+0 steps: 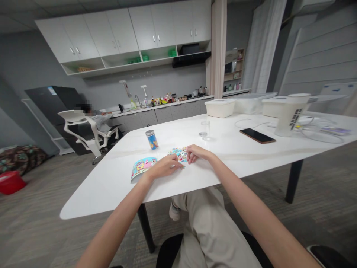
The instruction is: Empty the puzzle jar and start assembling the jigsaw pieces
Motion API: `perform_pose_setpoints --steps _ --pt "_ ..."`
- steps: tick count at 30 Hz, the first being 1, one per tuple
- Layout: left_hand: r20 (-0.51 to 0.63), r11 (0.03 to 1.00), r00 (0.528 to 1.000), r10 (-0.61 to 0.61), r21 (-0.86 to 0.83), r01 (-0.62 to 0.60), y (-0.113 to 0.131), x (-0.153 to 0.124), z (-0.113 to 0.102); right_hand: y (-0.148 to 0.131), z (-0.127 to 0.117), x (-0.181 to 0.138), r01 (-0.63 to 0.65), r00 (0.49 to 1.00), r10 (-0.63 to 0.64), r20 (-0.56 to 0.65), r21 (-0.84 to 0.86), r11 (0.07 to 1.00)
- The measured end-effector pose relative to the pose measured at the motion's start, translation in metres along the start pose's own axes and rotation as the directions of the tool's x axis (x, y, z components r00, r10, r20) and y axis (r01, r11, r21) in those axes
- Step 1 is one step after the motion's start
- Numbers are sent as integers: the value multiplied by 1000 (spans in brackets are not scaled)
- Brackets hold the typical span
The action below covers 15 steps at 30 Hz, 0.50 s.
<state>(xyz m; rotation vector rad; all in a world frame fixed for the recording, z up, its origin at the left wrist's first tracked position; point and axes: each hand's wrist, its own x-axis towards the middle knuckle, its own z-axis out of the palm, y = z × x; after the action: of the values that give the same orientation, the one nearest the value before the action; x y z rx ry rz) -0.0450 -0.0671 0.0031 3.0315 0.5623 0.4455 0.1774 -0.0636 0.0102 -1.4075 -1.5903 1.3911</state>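
Note:
A small patch of colourful jigsaw pieces (179, 152) lies on the white table (117, 186) in front of me. My left hand (164, 166) rests at the patch's near left edge with its fingers curled onto the pieces. My right hand (196, 152) sits at the patch's right edge, fingers bent and pinching at a piece I cannot make out. A curled cartoon picture sheet (141, 167) lies just left of my left hand. A small blue printed can (151, 139) stands upright behind the sheet.
A clear cup (205, 129), a dark phone (257, 135), a white printed jug (291, 113), cables and white tubs (219, 107) occupy the table's far right. A person sits in a white chair (80, 128) by the kitchen counter. A red basin (11, 182) sits on the floor at left.

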Motion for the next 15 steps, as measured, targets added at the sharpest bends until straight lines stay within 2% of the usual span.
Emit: perform_pose_setpoints --steps 4,8,15 --pt "93 994 995 -40 104 31 10 4 -5 7 -3 13 113 987 -103 -120 80 990" --pt "88 965 987 -135 237 110 11 7 -3 15 -6 23 204 957 -189 -220 44 978" --pt "64 924 977 -203 342 170 11 8 -1 21 -11 27 296 898 -288 -334 -27 955"
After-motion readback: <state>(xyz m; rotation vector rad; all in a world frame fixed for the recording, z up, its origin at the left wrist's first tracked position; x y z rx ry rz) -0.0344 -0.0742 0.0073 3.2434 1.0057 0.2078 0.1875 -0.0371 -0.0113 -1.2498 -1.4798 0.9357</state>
